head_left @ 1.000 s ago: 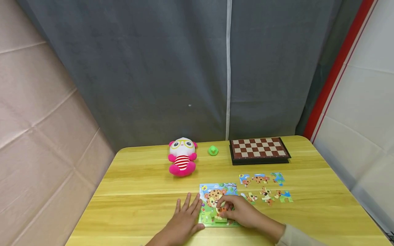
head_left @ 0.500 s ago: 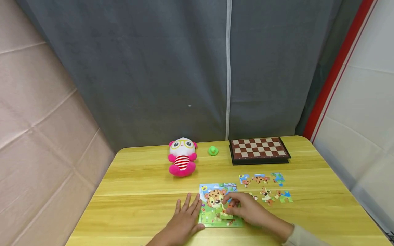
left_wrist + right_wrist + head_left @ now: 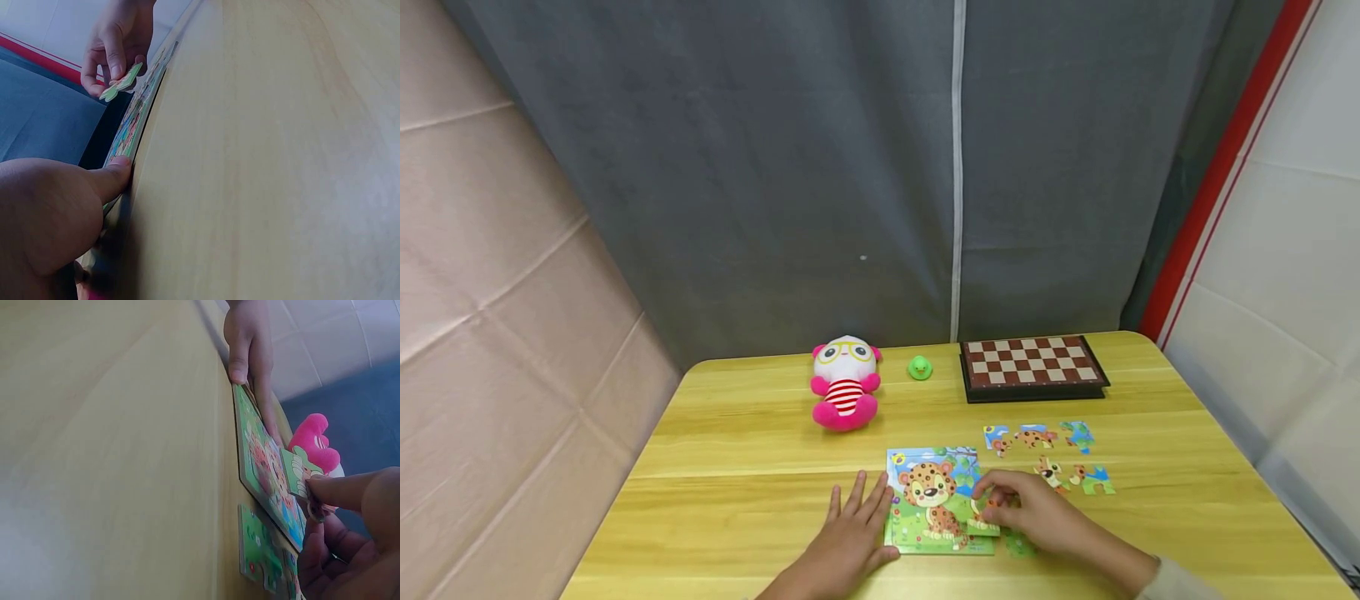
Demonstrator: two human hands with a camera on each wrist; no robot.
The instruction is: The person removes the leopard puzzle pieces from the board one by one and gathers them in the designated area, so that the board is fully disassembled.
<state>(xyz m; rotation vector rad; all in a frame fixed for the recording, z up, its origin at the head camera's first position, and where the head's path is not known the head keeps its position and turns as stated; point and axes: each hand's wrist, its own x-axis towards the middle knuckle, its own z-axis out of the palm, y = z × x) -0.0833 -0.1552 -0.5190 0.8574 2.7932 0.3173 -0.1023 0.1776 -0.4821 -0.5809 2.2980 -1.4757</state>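
Observation:
A jigsaw board (image 3: 912, 535) with a spotted cub picture lies near the table's front. My left hand (image 3: 848, 533) rests spread at its left edge, and in the left wrist view the thumb (image 3: 115, 172) presses on the board's rim. My right hand (image 3: 1037, 512) pinches a green puzzle piece (image 3: 981, 523) between thumb and fingers, raised over the board's right edge. That piece (image 3: 295, 474) shows cream paws in the right wrist view. Beneath the right hand, another green piece (image 3: 255, 544) lies on the table beside the board.
Several loose puzzle pieces (image 3: 1036, 437) lie in two rows right of the board. Behind them sits a folded chessboard (image 3: 1033, 364). A small green duck (image 3: 920, 367) and a pink and white plush toy (image 3: 844, 392) stand farther left along the back.
My right hand has moved right with the puzzle piece, from over the board's lower middle to its right edge, uncovering more of the cub. The left hand has stayed in place.

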